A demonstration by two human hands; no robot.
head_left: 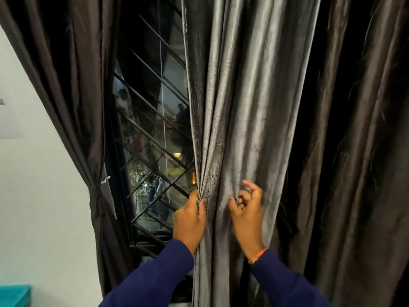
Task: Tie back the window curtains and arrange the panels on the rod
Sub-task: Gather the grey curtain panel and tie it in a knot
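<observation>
A grey curtain panel (243, 96) hangs in the middle, its left edge gathered into folds. My left hand (190, 218) grips those gathered folds at the panel's left edge. My right hand (247, 207) is further right on the same panel, its fingers curled and pinching a fold of the cloth. A dark brown panel (73, 85) on the left is drawn aside and bound at waist height by a tie (97, 191). Another dark brown panel (354, 129) hangs loose on the right. The rod is out of view.
Between the left and grey panels the window (150, 129) shows, with a black diagonal grille and a thin white cord. A white wall (33, 185) lies to the left, and a teal object (13, 295) sits at the bottom left corner.
</observation>
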